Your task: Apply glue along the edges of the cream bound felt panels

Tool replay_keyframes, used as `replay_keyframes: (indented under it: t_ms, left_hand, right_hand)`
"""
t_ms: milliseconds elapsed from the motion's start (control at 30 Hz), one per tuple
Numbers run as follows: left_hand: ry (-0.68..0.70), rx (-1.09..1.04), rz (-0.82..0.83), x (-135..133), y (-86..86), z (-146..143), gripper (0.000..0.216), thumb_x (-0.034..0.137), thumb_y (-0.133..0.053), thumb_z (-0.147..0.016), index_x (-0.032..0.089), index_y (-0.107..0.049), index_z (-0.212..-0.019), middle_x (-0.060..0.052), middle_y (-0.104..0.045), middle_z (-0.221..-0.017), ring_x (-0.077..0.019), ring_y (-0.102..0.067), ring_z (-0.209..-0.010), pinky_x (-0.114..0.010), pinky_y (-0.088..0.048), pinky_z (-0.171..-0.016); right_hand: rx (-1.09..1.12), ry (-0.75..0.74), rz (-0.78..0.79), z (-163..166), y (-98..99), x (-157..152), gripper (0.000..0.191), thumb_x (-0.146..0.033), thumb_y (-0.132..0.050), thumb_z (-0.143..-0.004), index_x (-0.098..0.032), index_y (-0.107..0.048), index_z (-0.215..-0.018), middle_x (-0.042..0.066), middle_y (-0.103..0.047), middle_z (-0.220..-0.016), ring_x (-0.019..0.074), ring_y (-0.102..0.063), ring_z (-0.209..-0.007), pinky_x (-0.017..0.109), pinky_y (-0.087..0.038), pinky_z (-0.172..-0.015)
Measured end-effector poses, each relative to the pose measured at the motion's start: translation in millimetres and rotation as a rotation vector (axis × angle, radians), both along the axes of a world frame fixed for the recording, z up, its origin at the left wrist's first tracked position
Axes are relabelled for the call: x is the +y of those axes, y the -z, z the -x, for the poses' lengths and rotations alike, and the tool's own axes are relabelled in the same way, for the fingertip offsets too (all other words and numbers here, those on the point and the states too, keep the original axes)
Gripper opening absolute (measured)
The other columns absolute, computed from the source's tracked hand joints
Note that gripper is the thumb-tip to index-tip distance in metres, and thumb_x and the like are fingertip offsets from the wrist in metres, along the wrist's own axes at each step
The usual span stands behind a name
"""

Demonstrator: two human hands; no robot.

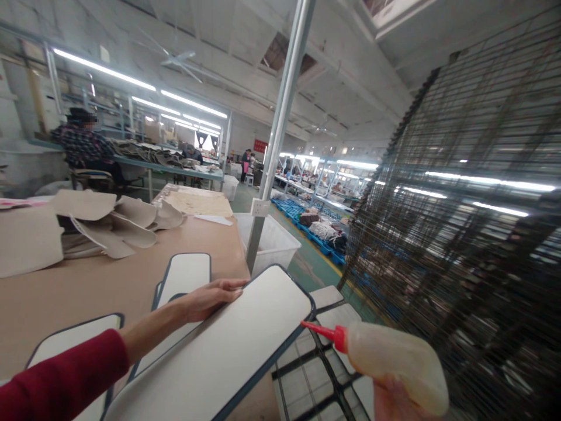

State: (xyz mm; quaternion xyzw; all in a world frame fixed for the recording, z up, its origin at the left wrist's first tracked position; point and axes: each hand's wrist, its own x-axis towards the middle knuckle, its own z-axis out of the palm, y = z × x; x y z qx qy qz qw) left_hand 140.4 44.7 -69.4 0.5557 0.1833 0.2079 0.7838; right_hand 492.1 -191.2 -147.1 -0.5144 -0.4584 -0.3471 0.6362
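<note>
My left hand [209, 298], in a red sleeve, rests on the far edge of a large white panel with a dark blue rim [228, 351] and holds it tilted above the table. My right hand [394, 400] at the bottom right grips a translucent squeeze bottle [394, 359] with a red nozzle. The nozzle tip touches or nearly touches the panel's right edge. Two more white blue-rimmed panels [186, 275] lie flat on the tan table [87, 286] behind and to the left.
Beige cut pieces [118, 225] are piled at the table's back left. A grey post [280, 128] and a white bin [274, 242] stand past the table. A tall wire rack [464, 222] fills the right. Below is a grid shelf [324, 374]. A person [85, 146] sits far left.
</note>
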Motion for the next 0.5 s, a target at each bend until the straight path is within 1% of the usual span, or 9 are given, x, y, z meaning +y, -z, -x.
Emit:
replay_keyframes:
  t_ms: [100,167,300,367,433,500]
  left_hand:
    - [-0.038,0.006,0.016,-2,-1.5,-1,0.054,0.029,-0.077,-0.072,0.015,-0.063,-0.122,-0.011,-0.073,-0.103,-0.0188,-0.069,-0.083,-0.025,-0.052,-0.074]
    - [-0.057,0.009,0.026,-3,-2.6,-2,0.056,0.029,-0.079,-0.070,0.015,-0.063,-0.122,-0.011,-0.074,-0.100,-0.0187,-0.069,-0.081,-0.025,-0.053,-0.073]
    - [-0.072,0.000,0.044,-4,-3.3,-3,0.059,0.029,-0.080,-0.068,0.014,-0.062,-0.122,-0.011,-0.074,-0.098,-0.0180,-0.069,-0.079,-0.026,-0.053,-0.073]
    - [-0.073,-0.008,0.044,-4,-3.6,-3,0.059,0.029,-0.080,-0.069,0.014,-0.062,-0.122,-0.011,-0.074,-0.098,-0.0183,-0.069,-0.080,-0.025,-0.053,-0.074]
    - [-0.071,-0.009,0.040,-4,-4.3,-4,0.060,0.030,-0.079,-0.069,0.014,-0.061,-0.123,-0.011,-0.074,-0.100,-0.0188,-0.069,-0.081,-0.026,-0.053,-0.074]
    - [-0.081,0.003,0.040,-5,-5.2,-5,0.061,0.030,-0.080,-0.069,0.014,-0.060,-0.125,-0.011,-0.074,-0.100,-0.0186,-0.069,-0.080,-0.026,-0.053,-0.073]
  right_hand:
    - [-0.191,0.086,0.002,2,-1.6,0,0.020,-0.028,-0.084,-0.060,-0.022,-0.066,-0.055,0.002,-0.061,-0.051,0.0183,-0.056,-0.043,0.031,-0.051,-0.043]
    - [-0.243,0.118,0.015,3,0.9,1,0.020,-0.032,-0.082,-0.064,-0.022,-0.065,-0.058,0.002,-0.060,-0.050,0.0183,-0.056,-0.044,0.030,-0.050,-0.043]
    - [-0.204,0.083,0.081,10,10.2,6,0.019,-0.036,-0.075,-0.073,-0.022,-0.063,-0.067,0.001,-0.058,-0.051,0.0184,-0.057,-0.045,0.029,-0.049,-0.042]
    - [-0.182,0.066,0.095,15,13.0,8,0.018,-0.035,-0.074,-0.073,-0.023,-0.063,-0.069,0.001,-0.058,-0.051,0.0191,-0.058,-0.046,0.030,-0.050,-0.044]
    - [-0.150,0.054,0.103,18,12.1,9,0.017,-0.035,-0.074,-0.073,-0.023,-0.063,-0.072,0.001,-0.059,-0.053,0.0196,-0.059,-0.048,0.031,-0.052,-0.047]
    - [-0.076,0.019,0.102,20,7.2,8,0.021,-0.040,-0.076,-0.072,-0.023,-0.064,-0.071,0.002,-0.060,-0.053,0.0190,-0.058,-0.047,0.030,-0.051,-0.045]
